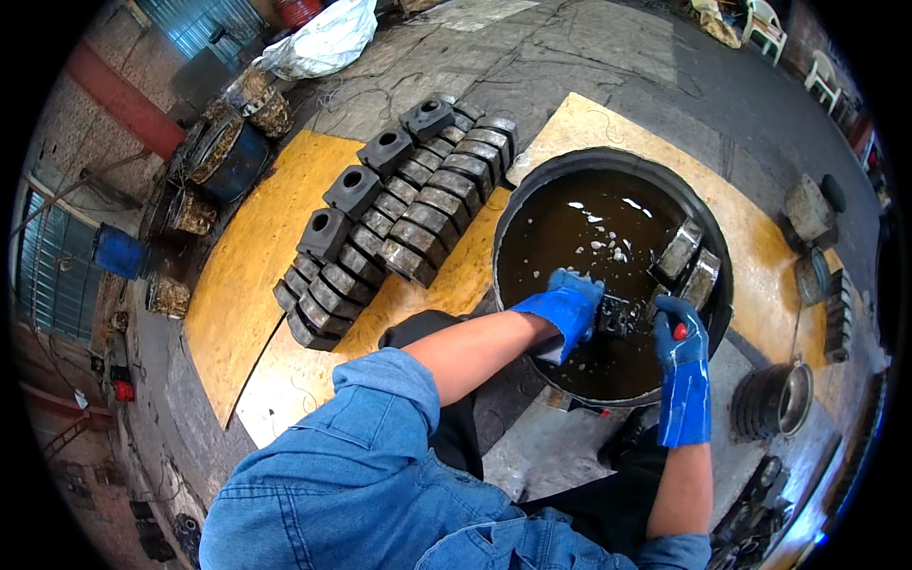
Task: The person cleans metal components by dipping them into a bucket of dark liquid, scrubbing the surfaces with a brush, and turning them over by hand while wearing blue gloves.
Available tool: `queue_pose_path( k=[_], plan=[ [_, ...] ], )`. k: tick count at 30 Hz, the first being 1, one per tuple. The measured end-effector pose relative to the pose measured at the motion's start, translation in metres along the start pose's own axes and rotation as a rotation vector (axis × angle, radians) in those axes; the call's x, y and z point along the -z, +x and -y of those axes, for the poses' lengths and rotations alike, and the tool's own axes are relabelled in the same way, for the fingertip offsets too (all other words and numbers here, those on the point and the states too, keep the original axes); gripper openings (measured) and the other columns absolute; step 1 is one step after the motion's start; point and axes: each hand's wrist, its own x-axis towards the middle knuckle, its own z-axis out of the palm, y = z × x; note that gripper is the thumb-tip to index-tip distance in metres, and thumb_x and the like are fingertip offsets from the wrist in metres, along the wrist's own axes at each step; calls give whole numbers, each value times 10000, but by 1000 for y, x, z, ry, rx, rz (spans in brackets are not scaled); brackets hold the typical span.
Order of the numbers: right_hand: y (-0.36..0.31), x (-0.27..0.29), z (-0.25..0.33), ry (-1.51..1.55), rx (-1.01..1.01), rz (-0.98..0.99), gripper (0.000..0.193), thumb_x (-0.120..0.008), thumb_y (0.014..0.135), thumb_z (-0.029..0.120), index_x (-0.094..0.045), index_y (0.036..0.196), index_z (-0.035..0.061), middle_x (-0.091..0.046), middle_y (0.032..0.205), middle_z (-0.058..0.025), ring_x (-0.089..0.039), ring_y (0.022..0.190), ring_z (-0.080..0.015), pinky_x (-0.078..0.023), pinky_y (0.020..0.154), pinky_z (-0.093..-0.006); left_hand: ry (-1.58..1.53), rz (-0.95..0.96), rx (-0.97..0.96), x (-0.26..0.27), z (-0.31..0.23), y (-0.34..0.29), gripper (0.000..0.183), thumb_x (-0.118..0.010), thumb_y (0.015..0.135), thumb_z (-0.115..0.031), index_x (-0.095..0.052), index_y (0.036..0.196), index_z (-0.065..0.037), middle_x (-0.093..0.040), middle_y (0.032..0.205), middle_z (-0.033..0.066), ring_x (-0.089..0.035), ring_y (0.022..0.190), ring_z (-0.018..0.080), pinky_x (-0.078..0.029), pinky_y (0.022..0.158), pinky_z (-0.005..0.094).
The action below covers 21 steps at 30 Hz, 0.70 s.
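Observation:
A round dark tub (539,370) of murky brown liquid stands in front of me. Over its near side, my left hand (573,302) in a blue glove has its fingers curled round the left end of a dark, wet block (619,316). My right hand (681,332), gloved too, is closed round a red-handled tool (680,331) at the right of this block. The tool's working end is hidden. Two metal blocks, one at the back (678,249) and one nearer (701,277), rest against the tub's right inner wall. Pale flakes and foam float on the liquid.
Left of the tub, rows of grey metal blocks (418,228) lie on yellowish boards (249,252); several with round holes (353,190) sit along the left. Metal rings (774,401) stand at the right. Dirty drums (228,157) and a white sack (323,43) are farther off.

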Motion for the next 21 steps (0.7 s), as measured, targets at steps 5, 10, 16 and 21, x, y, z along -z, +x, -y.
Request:
queue_pose_path(
  k=[5,10,16,21],
  plan=[
    [-3,0,-4,28,-40,28,223,-679,977,5,-756,1179,62,-742,1069,-55,-692,931,-125,-556,856,-270,-4,50,35,1,0,4,774,-921,638,-350,-653,1325,-116,-709,1317,147,-670,1255,345,-506,1055,498],
    [-5,0,-5,-14,-10,28,228,-714,953,17,-772,1167,70,-781,1097,-105,-740,1012,-193,-573,931,-316,12,36,28,-6,3,3,754,-892,669,-358,-653,1349,-138,-698,1347,121,-659,1272,331,-477,1091,506],
    [-8,3,28,-16,-112,71,253,-684,972,-5,-746,1208,59,-753,1111,-78,-712,994,-155,-563,910,-289,18,70,19,-3,2,2,753,-885,680,-346,-646,1364,-142,-695,1363,114,-650,1290,327,-461,1106,517],
    [-7,1,8,-43,-21,69,257,-689,969,7,-751,1212,66,-763,1075,-75,-719,951,-160,-573,866,-297,39,70,-5,-6,6,5,776,-891,682,-344,-632,1383,-134,-691,1373,122,-646,1295,339,-448,1119,538]
  ],
)
